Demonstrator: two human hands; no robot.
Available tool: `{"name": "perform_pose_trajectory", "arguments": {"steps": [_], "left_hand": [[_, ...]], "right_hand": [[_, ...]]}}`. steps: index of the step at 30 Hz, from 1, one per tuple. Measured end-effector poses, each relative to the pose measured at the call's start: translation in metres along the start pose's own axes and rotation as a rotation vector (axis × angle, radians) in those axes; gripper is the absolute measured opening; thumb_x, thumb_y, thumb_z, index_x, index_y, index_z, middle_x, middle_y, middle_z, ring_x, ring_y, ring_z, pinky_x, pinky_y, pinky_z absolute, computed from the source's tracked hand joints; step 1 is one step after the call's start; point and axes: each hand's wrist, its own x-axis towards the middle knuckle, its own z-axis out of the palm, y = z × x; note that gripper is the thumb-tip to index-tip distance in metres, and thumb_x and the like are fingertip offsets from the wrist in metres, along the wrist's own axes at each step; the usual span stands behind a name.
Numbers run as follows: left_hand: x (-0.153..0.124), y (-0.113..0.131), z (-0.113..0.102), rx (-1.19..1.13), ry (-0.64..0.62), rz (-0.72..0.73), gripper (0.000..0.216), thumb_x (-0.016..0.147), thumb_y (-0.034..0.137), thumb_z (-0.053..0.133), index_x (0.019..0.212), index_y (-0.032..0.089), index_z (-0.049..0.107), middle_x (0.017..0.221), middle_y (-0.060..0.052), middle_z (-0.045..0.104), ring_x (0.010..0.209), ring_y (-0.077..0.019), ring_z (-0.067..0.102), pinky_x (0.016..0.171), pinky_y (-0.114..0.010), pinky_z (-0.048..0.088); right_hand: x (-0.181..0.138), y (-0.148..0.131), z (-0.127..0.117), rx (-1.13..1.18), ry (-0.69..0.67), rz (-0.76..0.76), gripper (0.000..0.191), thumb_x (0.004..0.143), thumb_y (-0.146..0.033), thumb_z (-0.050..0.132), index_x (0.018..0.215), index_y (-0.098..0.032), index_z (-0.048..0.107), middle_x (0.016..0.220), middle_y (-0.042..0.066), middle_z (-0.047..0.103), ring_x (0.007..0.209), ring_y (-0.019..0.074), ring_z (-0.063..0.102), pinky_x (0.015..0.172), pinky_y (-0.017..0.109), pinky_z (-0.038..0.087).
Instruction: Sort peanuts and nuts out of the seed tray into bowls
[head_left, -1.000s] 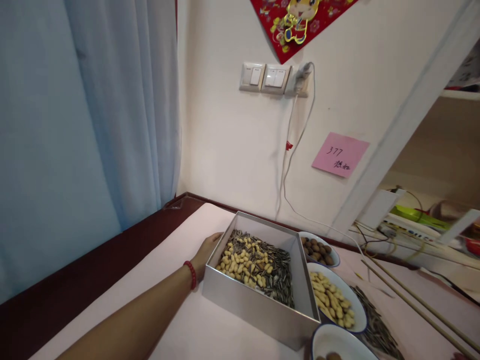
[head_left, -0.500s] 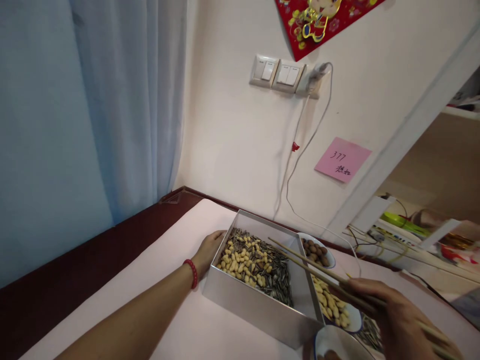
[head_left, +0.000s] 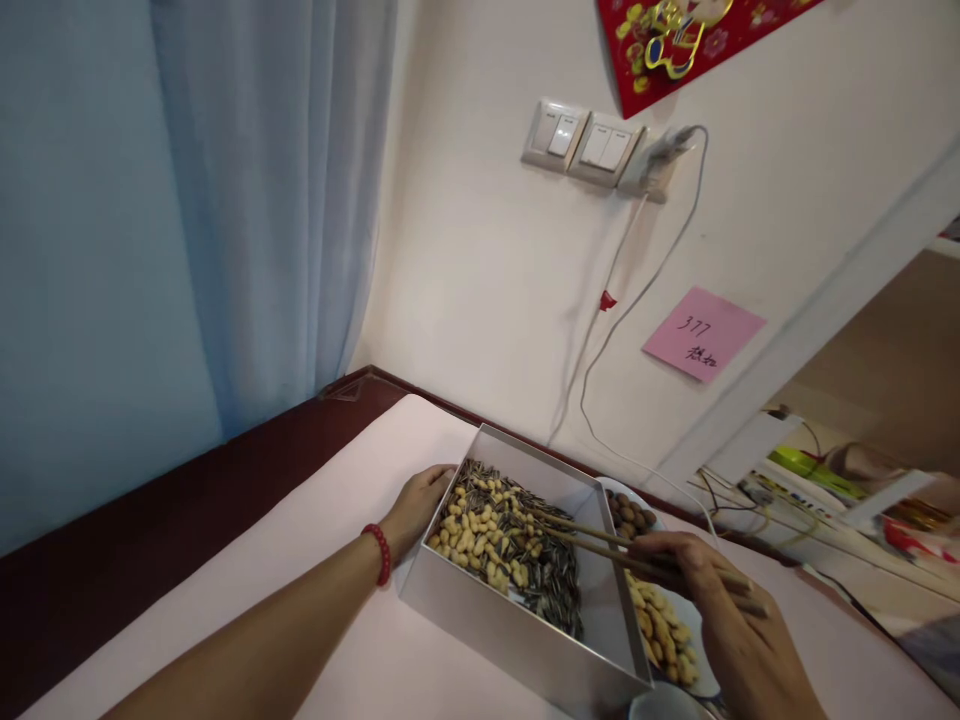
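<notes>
Gripping a pair of chopsticks [head_left: 611, 553] in the right hand [head_left: 739, 620], fingers wrapping the shafts near the rear ends. Reaching with them over the right wall of a silvery grey box [head_left: 517, 640], putting the tips among the contents near the middle. Being unable to tell whether pinching anything between the tips. Placing the left hand [head_left: 416, 510] at the outer left side of the box, fingertips lying close along the wall; leaving unclear whether grasping that wall or merely resting there. Wearing a red beaded bracelet [head_left: 382, 555] on the left wrist.

Containing, inside the box, pale peanuts [head_left: 472, 540] massing toward the left and striped sunflower seeds [head_left: 559, 590] spreading around them and toward the right.

Having just beside the box's right wall a peanut bowl [head_left: 701, 645], partly hiding behind the right hand, and farther back a white bowl [head_left: 611, 485] holding round brown nuts [head_left: 630, 515]. Showing only a sliver of a third bowl [head_left: 660, 705] at the bottom edge.

Resting the box on a pink sheet [head_left: 360, 480], covering part of a dark red tabletop [head_left: 225, 480].

Facing a pale wall [head_left: 480, 280] bearing switches [head_left: 555, 135], a plugged-in cord [head_left: 701, 180] and a pink note [head_left: 705, 333]; hanging a blue curtain [head_left: 187, 200] at the left.
</notes>
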Motion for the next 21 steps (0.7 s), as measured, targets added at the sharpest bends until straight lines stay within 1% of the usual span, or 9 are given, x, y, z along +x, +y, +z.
{"name": "perform_pose_trajectory", "arguments": {"steps": [3, 6, 13, 18, 21], "left_hand": [[0.001, -0.001, 0.000, 0.005, 0.006, 0.010, 0.055, 0.068, 0.052, 0.077, 0.106, 0.012, 0.071, 0.092, -0.012, 0.078, 0.083, -0.0299, 0.073, 0.080, -0.042, 0.056], [0.002, -0.003, 0.001, -0.001, 0.005, 0.018, 0.049, 0.068, 0.048, 0.078, 0.101, 0.013, 0.071, 0.090, -0.011, 0.078, 0.081, -0.0282, 0.073, 0.079, -0.040, 0.057], [0.000, -0.003, 0.002, -0.028, -0.012, -0.012, 0.043, 0.070, 0.045, 0.078, 0.099, 0.015, 0.070, 0.085, -0.009, 0.078, 0.076, -0.0269, 0.073, 0.077, -0.039, 0.058], [0.000, -0.003, 0.001, -0.027, -0.012, -0.018, 0.044, 0.070, 0.046, 0.079, 0.099, 0.015, 0.070, 0.087, -0.010, 0.078, 0.075, -0.0263, 0.073, 0.075, -0.039, 0.059], [0.001, -0.003, -0.001, -0.025, -0.009, -0.020, 0.043, 0.070, 0.046, 0.079, 0.098, 0.015, 0.070, 0.088, -0.009, 0.078, 0.075, -0.0259, 0.073, 0.075, -0.038, 0.059]], "right_hand": [[0.007, -0.004, 0.000, 0.056, -0.073, -0.020, 0.052, 0.087, -0.066, 0.054, 0.087, -0.019, 0.076, 0.091, 0.011, 0.078, 0.083, 0.0257, 0.077, 0.077, 0.030, 0.063], [0.014, -0.005, 0.003, 0.087, -0.144, -0.031, 0.049, 0.089, -0.063, 0.055, 0.088, -0.018, 0.074, 0.092, 0.011, 0.076, 0.082, 0.0257, 0.076, 0.077, 0.033, 0.064], [0.024, 0.009, 0.012, 0.107, -0.232, -0.003, 0.045, 0.092, -0.060, 0.053, 0.096, -0.018, 0.070, 0.093, 0.009, 0.075, 0.086, 0.0261, 0.074, 0.083, 0.041, 0.063], [0.027, 0.022, 0.015, 0.099, -0.219, -0.020, 0.044, 0.091, -0.059, 0.055, 0.095, -0.018, 0.071, 0.097, 0.010, 0.074, 0.088, 0.0263, 0.073, 0.082, 0.040, 0.063], [0.027, 0.022, 0.013, 0.086, -0.186, -0.029, 0.044, 0.091, -0.059, 0.056, 0.092, -0.018, 0.072, 0.096, 0.010, 0.075, 0.089, 0.0260, 0.074, 0.082, 0.037, 0.063]]}}
